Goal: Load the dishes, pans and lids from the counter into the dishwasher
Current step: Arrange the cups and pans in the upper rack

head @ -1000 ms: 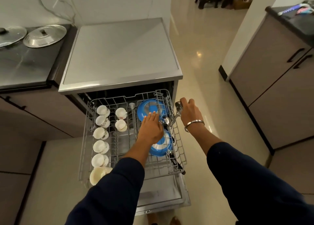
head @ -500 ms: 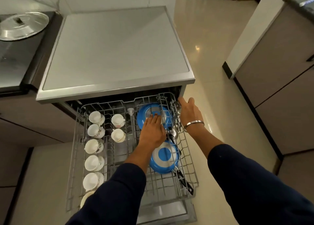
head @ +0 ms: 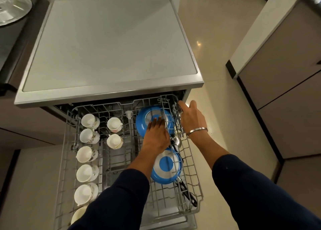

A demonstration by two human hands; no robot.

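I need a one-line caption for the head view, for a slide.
Left hand flat on a blue pan in the rack; right hand at its edge.

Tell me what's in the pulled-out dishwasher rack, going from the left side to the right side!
Long column of white teacups → short column of two teacups → left hand resting flat on the far blue pan → steel ladle → right hand at the rack's right rim.
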